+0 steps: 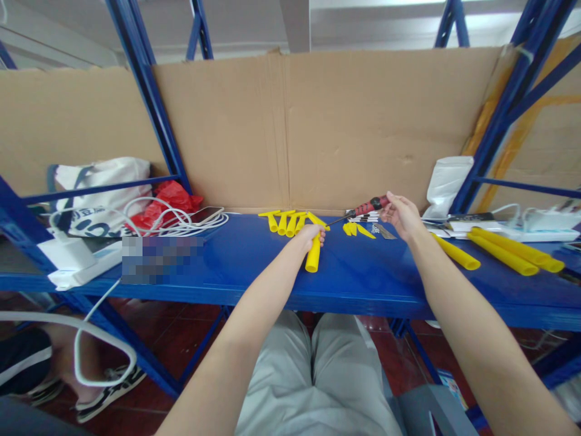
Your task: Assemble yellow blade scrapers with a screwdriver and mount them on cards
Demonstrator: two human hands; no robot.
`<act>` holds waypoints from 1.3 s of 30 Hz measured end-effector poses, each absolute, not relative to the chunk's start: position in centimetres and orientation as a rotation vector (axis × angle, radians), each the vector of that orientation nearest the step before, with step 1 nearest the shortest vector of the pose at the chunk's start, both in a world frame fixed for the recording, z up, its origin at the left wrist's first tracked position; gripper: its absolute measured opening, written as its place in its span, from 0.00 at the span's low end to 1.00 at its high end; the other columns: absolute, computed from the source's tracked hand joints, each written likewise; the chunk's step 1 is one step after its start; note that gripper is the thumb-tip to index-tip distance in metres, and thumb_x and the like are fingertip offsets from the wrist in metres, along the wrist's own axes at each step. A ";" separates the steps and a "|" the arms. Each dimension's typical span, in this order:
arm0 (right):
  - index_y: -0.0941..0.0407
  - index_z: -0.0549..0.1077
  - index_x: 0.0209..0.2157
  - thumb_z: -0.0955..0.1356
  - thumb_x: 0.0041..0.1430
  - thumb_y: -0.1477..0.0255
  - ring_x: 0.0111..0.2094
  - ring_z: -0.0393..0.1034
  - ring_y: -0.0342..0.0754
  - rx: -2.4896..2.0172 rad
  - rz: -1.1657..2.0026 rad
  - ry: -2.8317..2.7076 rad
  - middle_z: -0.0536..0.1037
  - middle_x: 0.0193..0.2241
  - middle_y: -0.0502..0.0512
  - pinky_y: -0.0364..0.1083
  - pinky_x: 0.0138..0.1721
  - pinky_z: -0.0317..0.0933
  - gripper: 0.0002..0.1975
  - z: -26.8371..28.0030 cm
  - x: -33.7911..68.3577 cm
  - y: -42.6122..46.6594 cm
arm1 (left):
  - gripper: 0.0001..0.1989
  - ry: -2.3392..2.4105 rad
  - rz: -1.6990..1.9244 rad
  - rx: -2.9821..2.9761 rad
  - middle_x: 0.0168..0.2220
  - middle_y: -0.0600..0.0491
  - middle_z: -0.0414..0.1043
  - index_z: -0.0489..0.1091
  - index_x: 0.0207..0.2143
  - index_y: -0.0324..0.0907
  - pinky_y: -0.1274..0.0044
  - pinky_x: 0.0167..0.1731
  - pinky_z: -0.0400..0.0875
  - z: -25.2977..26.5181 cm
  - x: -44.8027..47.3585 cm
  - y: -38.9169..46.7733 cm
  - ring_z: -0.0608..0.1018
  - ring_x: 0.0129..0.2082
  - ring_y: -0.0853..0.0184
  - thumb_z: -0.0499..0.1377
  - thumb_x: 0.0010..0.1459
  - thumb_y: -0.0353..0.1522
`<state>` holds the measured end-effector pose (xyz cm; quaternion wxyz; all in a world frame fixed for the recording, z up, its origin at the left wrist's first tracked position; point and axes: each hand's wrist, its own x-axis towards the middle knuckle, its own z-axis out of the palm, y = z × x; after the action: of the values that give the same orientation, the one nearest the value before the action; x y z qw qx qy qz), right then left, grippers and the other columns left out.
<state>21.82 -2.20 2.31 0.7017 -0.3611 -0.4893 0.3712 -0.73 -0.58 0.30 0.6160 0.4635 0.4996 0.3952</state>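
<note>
My left hand (pixel 315 233) is wrapped round a yellow tube (pixel 312 260), its open end toward me. My right hand (pixel 402 213) grips the end of a screwdriver (pixel 368 207) with a red and black handle. The thin metal shaft points left, and its tip reaches the top of the tube beside my left fingers. Whether the tip is in the yellow piece is too small to tell. Behind my left hand stand several yellow tubes with crosspieces (pixel 282 225). Small yellow pieces (pixel 350 229) and a flat grey blade-like piece (pixel 384 231) lie between my hands.
Three longer yellow tubes (pixel 503 253) lie on the blue shelf (pixel 236 260) at right. A power strip (pixel 86 266), white cables (pixel 195 219), a red plastic bag (pixel 166 203) and a white cloth bag (pixel 109 175) occupy the left. Cardboard (pixel 363 121) stands behind. Another person's leg (pixel 88 369) shows below.
</note>
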 end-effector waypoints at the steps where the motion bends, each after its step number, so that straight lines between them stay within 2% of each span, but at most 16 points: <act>1: 0.54 0.62 0.23 0.74 0.41 0.56 0.14 0.59 0.38 -0.805 0.825 -1.095 0.63 0.12 0.42 0.38 0.14 0.55 0.21 2.2 21.8 -2.1 | 0.12 1.150 0.913 1.065 0.14 0.61 0.54 0.56 0.23 0.41 0.82 0.15 0.54 0.3 -0.7 -0.6 0.57 0.12 0.77 0.48 0.57 0.21; 5: 0.54 0.62 0.24 0.73 0.44 0.56 0.13 0.58 0.38 -0.792 0.837 -1.114 0.60 0.11 0.41 0.38 0.14 0.54 0.20 2.1 21.7 -2.2 | 0.11 1.158 0.917 1.050 0.14 0.61 0.54 0.56 0.24 0.41 0.83 0.16 0.54 0.4 -0.8 -0.8 0.57 0.12 0.78 0.48 0.59 0.22; 11: 0.55 0.65 0.25 0.72 0.49 0.63 0.17 0.62 0.39 -0.790 0.884 -1.134 0.68 0.15 0.46 0.38 0.16 0.56 0.14 2.3 21.5 -2.7 | 0.10 1.152 0.944 1.058 0.15 0.61 0.55 0.57 0.25 0.40 0.83 0.16 0.54 0.1 -0.8 -0.5 0.57 0.12 0.78 0.49 0.58 0.22; 21: 0.54 0.61 0.23 0.74 0.42 0.57 0.15 0.59 0.38 -0.790 0.838 -1.107 0.63 0.14 0.43 0.38 0.14 0.54 0.21 2.2 21.7 -2.2 | 0.12 1.155 0.931 1.066 0.14 0.60 0.54 0.56 0.23 0.41 0.84 0.15 0.53 -0.2 -0.7 -0.2 0.58 0.12 0.78 0.48 0.58 0.22; 27: 0.53 0.63 0.25 0.73 0.46 0.56 0.14 0.58 0.39 -0.796 0.861 -1.109 0.61 0.12 0.42 0.38 0.14 0.54 0.19 2.1 21.6 -2.2 | 0.13 1.157 0.931 1.086 0.14 0.60 0.54 0.56 0.22 0.41 0.84 0.15 0.53 -0.2 -0.7 -0.2 0.58 0.12 0.78 0.47 0.59 0.22; 32: 0.54 0.63 0.25 0.71 0.51 0.61 0.17 0.61 0.38 -0.774 0.924 -1.123 0.67 0.17 0.44 0.38 0.17 0.57 0.16 2.3 21.5 -2.5 | 0.12 1.162 0.939 1.081 0.14 0.61 0.55 0.57 0.23 0.41 0.84 0.15 0.53 -0.3 -0.8 -0.2 0.58 0.12 0.78 0.49 0.58 0.22; 39: 0.54 0.62 0.24 0.73 0.46 0.59 0.17 0.61 0.37 -0.772 0.926 -1.096 0.64 0.16 0.43 0.37 0.16 0.57 0.19 2.3 21.6 -2.4 | 0.11 1.171 0.926 1.097 0.14 0.61 0.55 0.57 0.24 0.41 0.83 0.16 0.55 -0.2 -0.8 -0.1 0.59 0.13 0.77 0.48 0.58 0.21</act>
<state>21.60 -2.44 2.35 0.6860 -0.3448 -0.4895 0.4135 -0.78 -0.13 -0.23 0.6009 0.4734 0.5051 0.3996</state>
